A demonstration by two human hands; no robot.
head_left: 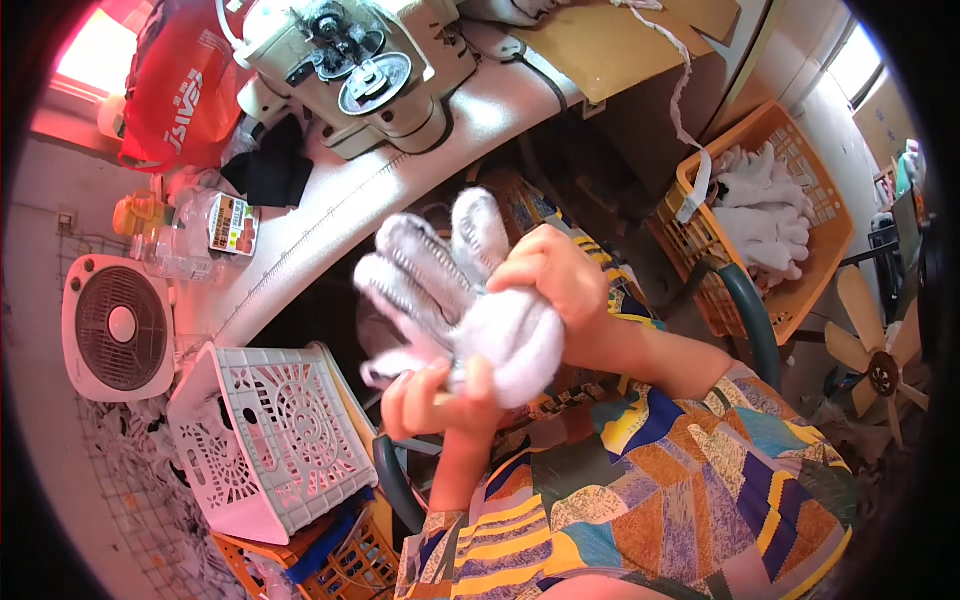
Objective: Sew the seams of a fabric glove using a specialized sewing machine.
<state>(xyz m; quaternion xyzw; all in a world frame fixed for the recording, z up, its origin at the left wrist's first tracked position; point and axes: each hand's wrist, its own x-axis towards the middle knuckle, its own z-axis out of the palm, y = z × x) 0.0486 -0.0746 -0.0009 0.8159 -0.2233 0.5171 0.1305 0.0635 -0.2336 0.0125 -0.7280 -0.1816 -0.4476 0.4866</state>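
Note:
A fluffy white glove (430,275) with dark stitching along its finger seams is held up in front of me, its fingers pointing up and away. My left hand (440,398) grips its lower edge, with fingers curled over the fabric. At the glove's right side, my right hand (555,275) pinches the fabric near the base of a finger. Past the glove, on the table, stands an industrial sewing machine (375,80) with round metal discs.
An orange basket (690,235) on the right holds several white gloves (765,210). At the left are a white plastic crate (300,440), a box fan (120,325) and clear plastic bottles (185,235). A red bag (185,90) sits by the machine; a bladed fan (880,370) stands far right.

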